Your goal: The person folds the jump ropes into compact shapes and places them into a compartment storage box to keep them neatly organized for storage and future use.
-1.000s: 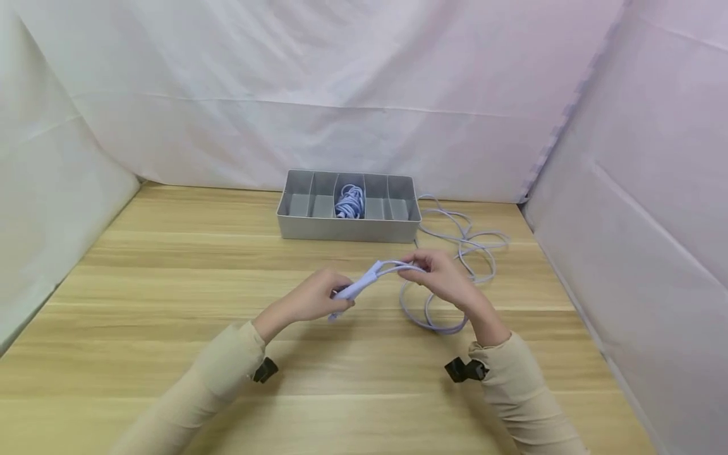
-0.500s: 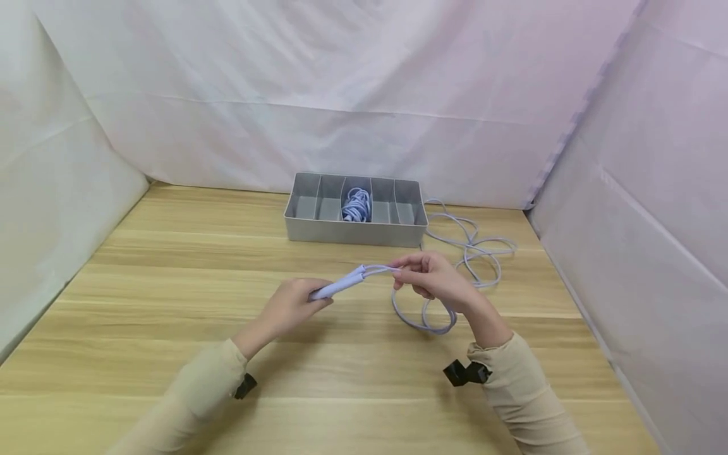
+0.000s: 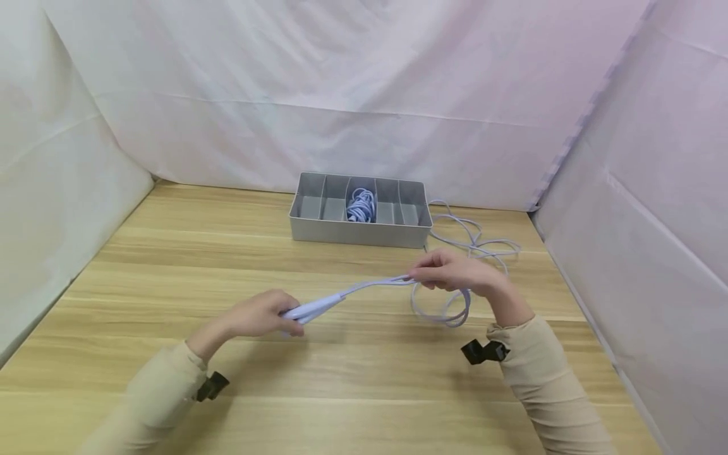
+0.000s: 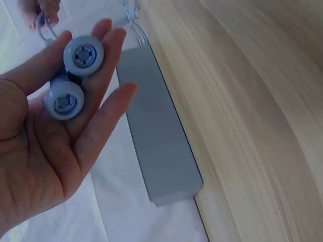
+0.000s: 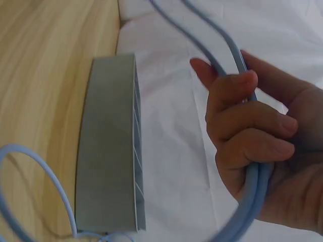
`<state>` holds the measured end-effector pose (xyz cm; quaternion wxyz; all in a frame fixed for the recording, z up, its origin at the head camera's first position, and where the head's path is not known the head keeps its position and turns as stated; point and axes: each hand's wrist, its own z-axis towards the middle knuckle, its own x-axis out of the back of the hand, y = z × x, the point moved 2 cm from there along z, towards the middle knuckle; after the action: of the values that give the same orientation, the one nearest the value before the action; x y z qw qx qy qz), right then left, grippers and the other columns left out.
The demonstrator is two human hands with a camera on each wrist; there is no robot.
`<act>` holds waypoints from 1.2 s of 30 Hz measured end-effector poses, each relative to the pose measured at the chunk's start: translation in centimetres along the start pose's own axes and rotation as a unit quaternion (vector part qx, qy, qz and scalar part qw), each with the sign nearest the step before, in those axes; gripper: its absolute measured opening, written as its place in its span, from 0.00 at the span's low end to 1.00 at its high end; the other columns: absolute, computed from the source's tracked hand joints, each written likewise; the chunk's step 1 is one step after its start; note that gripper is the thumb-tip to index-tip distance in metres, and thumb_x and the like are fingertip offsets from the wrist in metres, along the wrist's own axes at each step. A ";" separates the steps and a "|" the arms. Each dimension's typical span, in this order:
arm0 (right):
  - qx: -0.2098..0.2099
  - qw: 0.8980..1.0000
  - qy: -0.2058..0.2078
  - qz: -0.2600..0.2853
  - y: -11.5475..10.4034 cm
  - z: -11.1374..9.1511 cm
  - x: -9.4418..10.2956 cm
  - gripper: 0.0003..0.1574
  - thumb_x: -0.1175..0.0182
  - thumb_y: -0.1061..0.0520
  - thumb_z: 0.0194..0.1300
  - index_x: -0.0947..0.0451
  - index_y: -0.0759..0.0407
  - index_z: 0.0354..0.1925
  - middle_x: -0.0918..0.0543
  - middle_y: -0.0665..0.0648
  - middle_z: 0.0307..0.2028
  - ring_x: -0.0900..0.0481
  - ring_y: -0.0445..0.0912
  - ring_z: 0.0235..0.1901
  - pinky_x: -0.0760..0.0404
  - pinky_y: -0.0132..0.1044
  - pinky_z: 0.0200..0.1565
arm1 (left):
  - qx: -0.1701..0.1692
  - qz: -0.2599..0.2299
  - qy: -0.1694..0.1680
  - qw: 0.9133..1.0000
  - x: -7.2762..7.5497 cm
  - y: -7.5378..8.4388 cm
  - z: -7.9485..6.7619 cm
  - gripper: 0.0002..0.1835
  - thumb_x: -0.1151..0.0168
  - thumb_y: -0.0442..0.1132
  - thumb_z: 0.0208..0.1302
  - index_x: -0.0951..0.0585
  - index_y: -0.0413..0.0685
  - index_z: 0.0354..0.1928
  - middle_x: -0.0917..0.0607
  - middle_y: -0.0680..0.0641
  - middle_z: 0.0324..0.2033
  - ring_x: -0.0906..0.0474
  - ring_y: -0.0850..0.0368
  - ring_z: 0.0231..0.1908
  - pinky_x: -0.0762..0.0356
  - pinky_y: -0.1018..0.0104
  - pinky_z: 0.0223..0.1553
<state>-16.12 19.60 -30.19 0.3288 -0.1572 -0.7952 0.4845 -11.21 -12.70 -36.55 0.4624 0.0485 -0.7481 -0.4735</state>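
Note:
My left hand (image 3: 256,314) grips the two lavender handles of a jump rope (image 3: 315,308) side by side. In the left wrist view their round end caps (image 4: 83,55) face the camera between thumb and fingers. Two strands of the cord (image 3: 375,284) run from the handles to my right hand (image 3: 457,273). That hand's fingers curl round both strands (image 5: 257,184), as the right wrist view shows. Beyond it the cord hangs in loops (image 3: 417,303) and trails over the table, passing to the right of the grey box.
A grey divided box (image 3: 361,234) stands at the back of the wooden table (image 3: 227,253). Another lavender cord (image 3: 361,206) lies bundled in its middle compartment. Loose cord (image 3: 500,243) spreads to the box's right. White cloth (image 3: 284,114) hangs behind and along both sides.
My left hand has moved left and towards me with the handles. My right hand has gone slightly right, and a longer stretch of doubled cord now spans between the hands.

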 end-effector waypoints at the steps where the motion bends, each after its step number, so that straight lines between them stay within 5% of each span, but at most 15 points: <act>1: -0.001 1.000 0.001 -0.007 0.1 -0.2 0.5 0.17 0.50 0.54 0.67 0.23 0.67 0.42 0.36 0.49 0.16 0.50 0.37 0.11 0.48 0.27 0.15 | 0.005 -0.020 -0.018 1.000 0.3 -0.2 -0.4 0.05 0.37 0.36 0.55 0.22 0.45 0.25 0.27 0.56 0.17 0.37 0.66 0.18 0.37 0.75 0.20; 7: 0.010 0.999 0.013 -0.031 0.7 -1.0 2.5 0.17 0.48 0.58 0.65 0.24 0.69 0.46 0.31 0.50 0.19 0.44 0.37 0.13 0.41 0.28 0.16 | 0.024 -0.075 -0.054 0.995 1.7 -1.1 -2.5 0.06 0.39 0.39 0.57 0.20 0.44 0.29 0.26 0.54 0.20 0.36 0.65 0.20 0.37 0.75 0.22; 12: 0.030 0.998 0.049 -0.012 1.5 -1.2 4.5 0.11 0.48 0.59 0.66 0.20 0.62 0.38 0.26 0.49 0.20 0.41 0.43 0.15 0.38 0.34 0.19 | -0.016 -0.135 -0.110 0.985 2.6 -0.7 -3.9 0.06 0.42 0.36 0.59 0.20 0.41 0.31 0.19 0.49 0.25 0.27 0.63 0.26 0.29 0.72 0.29; 17: 0.051 0.988 0.132 0.056 2.1 -0.5 5.5 0.10 0.48 0.58 0.66 0.19 0.53 0.40 0.21 0.47 0.25 0.45 0.43 0.15 0.43 0.35 0.21 | -0.104 -0.246 -0.195 0.944 2.9 0.5 -4.1 0.08 0.48 0.30 0.62 0.23 0.32 0.39 0.17 0.37 0.30 0.20 0.61 0.32 0.22 0.66 0.36; 20: 0.058 0.975 0.202 0.073 2.7 0.6 5.2 0.09 0.46 0.56 0.65 0.19 0.49 0.39 0.20 0.46 0.26 0.44 0.39 0.15 0.43 0.30 0.20 | -0.131 -0.302 -0.215 0.919 2.9 1.0 -3.5 0.08 0.50 0.27 0.62 0.25 0.31 0.42 0.16 0.41 0.33 0.20 0.61 0.34 0.21 0.63 0.39; 23: 0.053 0.955 0.275 0.096 3.6 2.1 4.4 0.07 0.44 0.55 0.63 0.18 0.49 0.37 0.21 0.45 0.24 0.44 0.36 0.14 0.44 0.26 0.18 | -0.148 -0.338 -0.178 0.912 3.3 1.4 -2.4 0.10 0.51 0.27 0.62 0.25 0.35 0.45 0.16 0.48 0.36 0.20 0.59 0.36 0.23 0.60 0.43; 28: 0.054 0.924 0.371 0.072 5.1 4.2 2.0 0.15 0.41 0.54 0.61 0.20 0.61 0.44 0.21 0.43 0.23 0.40 0.34 0.15 0.43 0.23 0.16 | -0.122 -0.388 -0.049 0.912 3.6 2.0 -0.4 0.09 0.49 0.33 0.65 0.22 0.45 0.44 0.15 0.53 0.36 0.20 0.59 0.39 0.26 0.64 0.47; 32: 0.092 0.896 0.432 -0.046 5.4 5.2 -0.1 0.14 0.40 0.56 0.59 0.20 0.64 0.41 0.20 0.51 0.24 0.37 0.37 0.17 0.39 0.25 0.17 | -0.074 -0.465 0.037 0.881 3.1 2.6 1.3 0.10 0.47 0.38 0.65 0.24 0.42 0.45 0.16 0.52 0.36 0.20 0.60 0.40 0.26 0.66 0.49; 36: 0.156 0.841 0.460 -0.237 4.8 5.7 -2.2 0.09 0.37 0.59 0.55 0.17 0.63 0.35 0.22 0.55 0.22 0.35 0.40 0.16 0.35 0.28 0.17 | -0.038 -0.516 0.118 0.847 2.7 3.3 3.0 0.19 0.49 0.38 0.66 0.32 0.29 0.52 0.16 0.51 0.36 0.20 0.61 0.38 0.25 0.67 0.47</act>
<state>-18.68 16.88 -36.94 0.7820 -0.1158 -0.4792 0.3813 -13.77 -10.25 -32.69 0.2375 0.4657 -0.5364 -0.6625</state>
